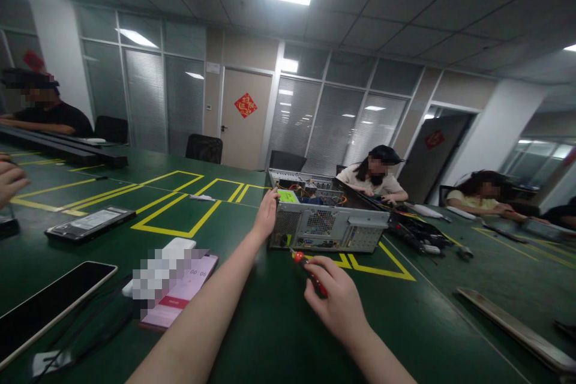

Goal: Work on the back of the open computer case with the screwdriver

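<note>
An opened computer case point(326, 225) lies on its side on the green table, its rear panel facing me. Wires and inner parts show at its top, beside a power supply with a bright yellow-green label point(288, 196). Against the case's left corner, near that label, my left hand point(267, 213) rests with its fingers stretched out. My right hand point(333, 288) is closed around a screwdriver point(310, 273) with a red and black handle. The screwdriver's shaft points at the lower left of the rear panel; whether its tip touches a screw is too small to tell.
A hard drive point(92, 223), a lit phone point(180, 288) and a dark-screened device point(54, 306) lie to the left. A long metal strip point(513, 327) lies right. Another person's hand point(11, 180) shows at the left edge. A person point(378, 174) sits behind the case.
</note>
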Demonstrator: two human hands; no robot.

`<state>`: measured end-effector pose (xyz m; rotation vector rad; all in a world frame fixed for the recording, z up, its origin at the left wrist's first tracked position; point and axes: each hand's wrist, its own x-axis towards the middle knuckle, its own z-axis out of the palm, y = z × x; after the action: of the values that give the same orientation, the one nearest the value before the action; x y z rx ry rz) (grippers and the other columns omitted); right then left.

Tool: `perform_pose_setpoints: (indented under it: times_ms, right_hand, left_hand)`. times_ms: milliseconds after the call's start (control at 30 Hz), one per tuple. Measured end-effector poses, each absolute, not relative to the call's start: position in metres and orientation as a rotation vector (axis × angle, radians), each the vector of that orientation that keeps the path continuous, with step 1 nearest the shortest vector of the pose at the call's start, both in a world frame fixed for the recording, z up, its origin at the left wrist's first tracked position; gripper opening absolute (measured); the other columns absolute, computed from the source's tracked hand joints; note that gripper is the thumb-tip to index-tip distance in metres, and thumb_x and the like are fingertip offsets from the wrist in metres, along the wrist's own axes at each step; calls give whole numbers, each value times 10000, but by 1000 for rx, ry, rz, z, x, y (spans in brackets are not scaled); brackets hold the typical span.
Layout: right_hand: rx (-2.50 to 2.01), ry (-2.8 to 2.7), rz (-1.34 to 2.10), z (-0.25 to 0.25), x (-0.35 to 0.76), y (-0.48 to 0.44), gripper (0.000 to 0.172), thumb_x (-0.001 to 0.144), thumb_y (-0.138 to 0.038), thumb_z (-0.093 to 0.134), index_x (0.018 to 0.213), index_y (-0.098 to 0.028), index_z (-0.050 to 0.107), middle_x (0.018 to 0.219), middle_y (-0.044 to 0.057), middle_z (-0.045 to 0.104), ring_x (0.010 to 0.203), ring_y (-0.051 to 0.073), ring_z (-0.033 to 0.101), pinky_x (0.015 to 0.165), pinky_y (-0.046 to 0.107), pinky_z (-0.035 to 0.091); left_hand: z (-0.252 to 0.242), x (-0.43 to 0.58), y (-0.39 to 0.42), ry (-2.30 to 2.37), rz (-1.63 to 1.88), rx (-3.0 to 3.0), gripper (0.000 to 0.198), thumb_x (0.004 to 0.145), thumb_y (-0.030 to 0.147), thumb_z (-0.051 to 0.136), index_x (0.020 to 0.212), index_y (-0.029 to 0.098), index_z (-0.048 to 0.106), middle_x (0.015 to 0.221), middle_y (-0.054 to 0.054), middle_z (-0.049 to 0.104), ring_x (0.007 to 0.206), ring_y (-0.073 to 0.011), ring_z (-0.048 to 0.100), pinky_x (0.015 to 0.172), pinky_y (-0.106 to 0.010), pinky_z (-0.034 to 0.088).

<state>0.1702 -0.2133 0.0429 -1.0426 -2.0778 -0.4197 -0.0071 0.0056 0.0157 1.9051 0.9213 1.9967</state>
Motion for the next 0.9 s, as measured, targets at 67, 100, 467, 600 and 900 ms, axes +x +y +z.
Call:
perform_pose_setpoints:
  times_ms: [67, 100, 467, 600, 900]
  right_hand:
    - [-1073, -2136, -417, 34, 165, -211, 244, 786, -111, 535, 973, -189, 670, 998, 93, 701, 826, 208, 682, 726, 347, 582]
    - [-1088, -2159, -411, 30, 164, -210, 255, 782, -109, 538, 985, -191, 669, 1015, 93, 701, 824, 208, 680, 726, 349, 580]
    - [-1079, -2220, -404, 20, 163, -205, 290, 817, -112, 534, 1075, -181, 647, 1083, 108, 691, 847, 206, 673, 737, 356, 579]
    - [-1062, -2237, -433, 18, 162, -204, 304, 811, -101, 538, 1079, -188, 651, 1088, 111, 696, 883, 218, 685, 756, 365, 587]
    - [-1089, -2234, -455, 20, 162, -204, 322, 788, -72, 534, 1066, -179, 656, 1081, 116, 697, 918, 238, 690, 777, 388, 602]
  left_hand:
    - [14, -5, 6, 887, 1988, 1868, 491, 984, 529, 234, 1097, 234, 609, 1374, -88, 582, 1321, -196, 507, 1161, -426, 360]
    - [13, -4, 6, 876, 1986, 1858, 488, 984, 529, 232, 1111, 240, 604, 1368, -85, 585, 1307, -190, 520, 1157, -414, 366]
    - [12, -2, -2, 896, 1977, 1889, 504, 992, 516, 222, 1208, 216, 565, 1403, -99, 551, 1335, -189, 491, 1171, -412, 340]
    - [11, 0, -1, 886, 1990, 1855, 503, 987, 530, 236, 1195, 225, 578, 1399, -93, 557, 1337, -187, 492, 1172, -405, 339]
    - [12, -1, -2, 906, 1972, 1860, 503, 986, 533, 236, 1180, 224, 583, 1389, -92, 563, 1328, -190, 499, 1162, -406, 354]
